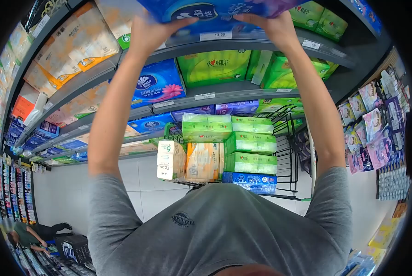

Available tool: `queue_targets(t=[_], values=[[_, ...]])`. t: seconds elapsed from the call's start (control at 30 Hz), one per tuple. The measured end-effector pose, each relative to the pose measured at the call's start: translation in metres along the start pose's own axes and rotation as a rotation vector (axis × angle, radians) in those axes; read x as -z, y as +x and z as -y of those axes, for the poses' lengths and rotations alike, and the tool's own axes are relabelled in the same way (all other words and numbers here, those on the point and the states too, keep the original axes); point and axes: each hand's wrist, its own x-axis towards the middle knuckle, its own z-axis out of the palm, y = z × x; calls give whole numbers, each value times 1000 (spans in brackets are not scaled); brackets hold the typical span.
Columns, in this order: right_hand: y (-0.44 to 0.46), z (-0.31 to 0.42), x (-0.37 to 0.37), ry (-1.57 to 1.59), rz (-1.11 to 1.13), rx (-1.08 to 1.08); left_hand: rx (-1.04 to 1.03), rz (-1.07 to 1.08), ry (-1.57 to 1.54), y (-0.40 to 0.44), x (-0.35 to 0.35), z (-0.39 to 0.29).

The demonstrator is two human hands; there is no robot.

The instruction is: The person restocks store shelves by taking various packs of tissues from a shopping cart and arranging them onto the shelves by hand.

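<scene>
Rising beyond the black wire shopping cart with green trim (286, 156) is a tall unit of dark grey shelves (243, 95), stocked with plastic-wrapped packs. The cart itself is laden with more of them.

High beyond the cart and well apart from it, at an upper shelf, is a glossy blue plastic pack with a purple end (224, 7), cut off by the top of the view. The left hand (157, 32) and right hand (275, 30) hold it from its two sides, spread wide, thumbs along its near face. The other fingers are mostly hidden, so I cannot tell how far they wrap round, nor whether the shelf bears some weight.

The step in hand looks like handling this pack at shelf height; moving it would seem to call for both hands keeping it level and off the shelf edge.

Its face shows "da" in white in a dark oval. Beyond the cart's left side, a blue pack with a pink flower (155, 83) reads "Vinda"; beyond the cart's middle, a lime-green pack (215, 67) carries a red heart and Chinese characters. At the cart's left end, a white-and-beige box-shaped pack (164, 162) shows "6" and what looks like "Face". Smallest, high beyond the cart, a white price label (215, 35) reads "13.90".
</scene>
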Motion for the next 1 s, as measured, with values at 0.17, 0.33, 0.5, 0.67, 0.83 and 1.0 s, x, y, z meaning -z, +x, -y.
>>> queue_targets(t=[0.17,0.33,0.5,0.67,0.83,1.0], values=[[25,-5,-15,188,122,125,-268,198,397,16,-2,50],[30,-49,-29,225,107,126,235,107,222,5,-13,57],[38,-72,-28,-52,163,236,22,106,254,3,-18,92],[30,-77,-32,32,107,17,246,130,52,-1,-21,82],[48,-121,-28,24,67,42,274,106,-26,2,-21,79],[57,-126,-24,7,136,-55,367,185,-60,9,-16,76]])
